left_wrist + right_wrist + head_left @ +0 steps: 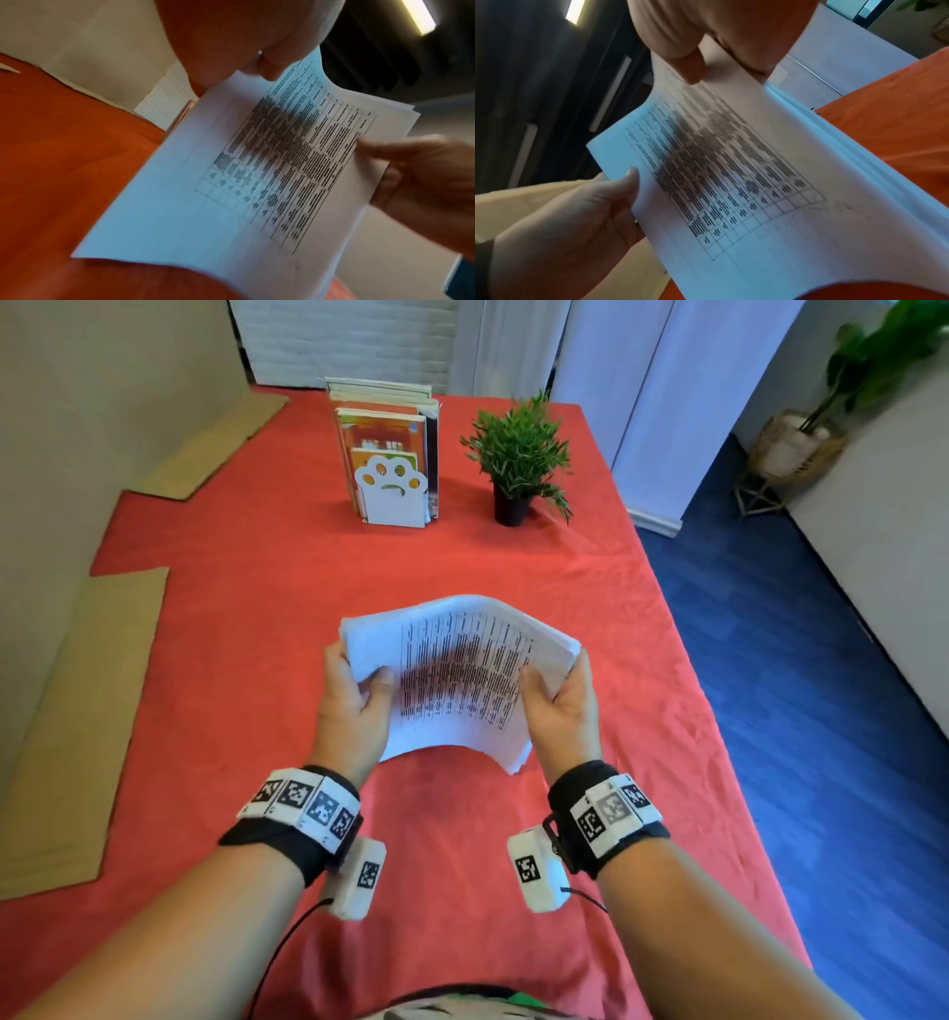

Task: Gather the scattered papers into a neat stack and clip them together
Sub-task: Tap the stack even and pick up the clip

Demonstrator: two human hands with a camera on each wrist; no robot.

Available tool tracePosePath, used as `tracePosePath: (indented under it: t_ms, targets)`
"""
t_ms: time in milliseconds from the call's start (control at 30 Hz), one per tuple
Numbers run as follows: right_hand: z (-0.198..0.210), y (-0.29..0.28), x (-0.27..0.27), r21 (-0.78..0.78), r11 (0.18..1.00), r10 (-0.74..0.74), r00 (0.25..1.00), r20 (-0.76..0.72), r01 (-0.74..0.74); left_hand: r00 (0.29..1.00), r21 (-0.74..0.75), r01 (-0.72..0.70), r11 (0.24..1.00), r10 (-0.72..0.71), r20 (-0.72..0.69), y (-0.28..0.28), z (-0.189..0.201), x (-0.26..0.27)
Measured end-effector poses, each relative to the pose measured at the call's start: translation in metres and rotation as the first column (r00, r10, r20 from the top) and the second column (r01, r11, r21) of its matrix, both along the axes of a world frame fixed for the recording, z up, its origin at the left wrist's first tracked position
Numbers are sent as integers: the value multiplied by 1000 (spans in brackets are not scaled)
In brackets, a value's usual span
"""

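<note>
A stack of white papers [452, 675] with a printed table on top is held above the red tablecloth [246, 618], bowed upward in the middle. My left hand [354, 695] grips its left edge, thumb on top. My right hand [560, 695] grips its right edge the same way. In the left wrist view the paper stack [231, 182] fills the middle, with my right hand [424, 174] at its far edge. The right wrist view shows the paper stack [744, 182] with my left hand [577, 213] on the opposite edge. No clip is in view.
A white paw-shaped bookend [393, 492] with books stands at the back of the table. A small potted plant [518, 454] is to its right. Brown cardboard [87, 726] lies along the left edge. Blue floor [821, 660] drops off on the right.
</note>
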State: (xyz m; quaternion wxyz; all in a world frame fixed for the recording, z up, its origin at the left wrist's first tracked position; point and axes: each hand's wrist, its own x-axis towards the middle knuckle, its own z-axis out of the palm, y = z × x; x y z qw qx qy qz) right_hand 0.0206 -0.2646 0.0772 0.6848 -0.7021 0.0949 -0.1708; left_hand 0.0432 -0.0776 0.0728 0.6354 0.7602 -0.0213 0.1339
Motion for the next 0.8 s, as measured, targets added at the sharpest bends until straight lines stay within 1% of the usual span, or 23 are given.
tracePosePath:
  t_ms: [33,67,100,133,167,200,233,333,433,533,600,700,800]
  targets:
    - [1,0,-3,-11,1000,-13,999,44,14,1000,-25,22,999,-22,-2,0,-3,-4]
    - [4,-1,-4,-55,998,-34,992,124,41,999,-56,36,998,-36,2,1,-7,-7]
    - [6,-3,-4,-140,987,-45,972,230,78,999,-86,46,995,-46,4,3,-10,-8]
    - [7,-5,-2,-263,956,-34,942,334,128,998,-110,55,992,-55,4,5,-13,-7]
    - [6,-9,1,-384,905,-7,909,418,183,998,-129,65,990,-64,6,7,-14,-7]
    - [6,-13,4,-475,848,23,880,475,234,997,-143,71,987,-70,9,9,-14,-5]
    - [6,-16,7,-526,809,46,863,503,264,997,-152,79,985,-78,11,11,-14,-3]
    - [7,-19,9,-573,767,66,851,520,290,993,-162,116,980,-114,21,13,-13,0]
    - [4,-22,11,-594,759,86,863,498,267,989,-191,145,971,-146,11,15,-15,4]
    - [8,-24,12,-600,763,105,871,480,239,986,-220,164,962,-165,11,16,-17,6]
    - [12,-24,12,-618,750,106,880,463,234,984,-241,174,955,-178,5,15,-16,6]
    - [12,-23,11,-650,729,123,892,435,216,985,-266,165,950,-171,-1,14,-15,7]
    - [14,-20,10,-625,745,111,881,460,232,988,-247,150,957,-155,0,13,-14,8]
